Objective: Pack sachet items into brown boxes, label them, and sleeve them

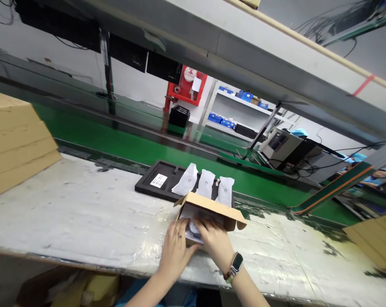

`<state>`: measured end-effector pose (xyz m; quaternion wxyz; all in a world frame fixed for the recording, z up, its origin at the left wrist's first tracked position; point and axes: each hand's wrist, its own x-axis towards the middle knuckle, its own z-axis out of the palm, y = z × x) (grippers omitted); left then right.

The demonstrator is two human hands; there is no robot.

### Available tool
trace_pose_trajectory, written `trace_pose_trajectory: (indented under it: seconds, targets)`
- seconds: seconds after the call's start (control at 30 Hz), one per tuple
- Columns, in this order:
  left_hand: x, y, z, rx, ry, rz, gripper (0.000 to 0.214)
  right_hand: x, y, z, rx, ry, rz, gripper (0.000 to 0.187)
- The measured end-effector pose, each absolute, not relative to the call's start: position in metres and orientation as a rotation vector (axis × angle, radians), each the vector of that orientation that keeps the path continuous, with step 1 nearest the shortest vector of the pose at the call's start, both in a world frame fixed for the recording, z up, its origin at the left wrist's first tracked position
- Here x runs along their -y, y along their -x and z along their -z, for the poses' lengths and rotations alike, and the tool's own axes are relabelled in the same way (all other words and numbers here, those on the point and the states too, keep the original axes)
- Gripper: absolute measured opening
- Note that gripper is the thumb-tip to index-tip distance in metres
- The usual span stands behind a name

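A stack of flat brown corrugated cardboard sheets (16,140) lies at the left edge of the frame on the pale, film-covered surface (84,213). Toward the middle, at the surface's far edge by the green conveyor belt (116,140), sits a black foam tray (148,187) with a white label. Three white plastic pouches (206,183) stand in its right part.

Just in front of the tray, lower centre of the frame, is a small open brown cardboard box (212,209). Its flaps are up and a white plastic-wrapped packet (191,230) shows inside at the near opening.

The left hand (176,247) is at the box's near left corner. Its grip is loose, with the fingers side by side and slightly bent, lying against the box wall and the packet, pinching nothing.

The right hand (216,241) lies over the packet from the near right side, touching the left hand. Its fingers bend down into the box and the tips are hidden, so whether this grip closes on the packet cannot be told. A dark smartwatch (236,262) and a bead bracelet sit on that wrist.

More flat brown cardboard (375,243) lies at the right edge.
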<state>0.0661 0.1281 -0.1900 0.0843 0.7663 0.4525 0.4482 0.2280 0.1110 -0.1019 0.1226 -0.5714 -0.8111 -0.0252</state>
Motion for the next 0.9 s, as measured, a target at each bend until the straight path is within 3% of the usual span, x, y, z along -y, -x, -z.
trace_pose_trajectory:
  seconds: [0.4, 0.6, 0.9]
  targets:
    - [-0.128, -0.066, 0.194, -1.428, -2.246, -1.260, 0.098, -0.167, -0.257, 0.077, 2.327, 1.657, -0.551, 0.021]
    - [-0.129, -0.067, 0.202, -1.441, -2.235, -1.298, 0.102, -0.167, -0.242, 0.093, 2.213, 1.855, -0.406, 0.033]
    - [-0.128, -0.065, 0.193, -1.348, -2.245, -1.287, 0.099, -0.177, -0.245, 0.083, 2.260, 1.847, -0.500, 0.028]
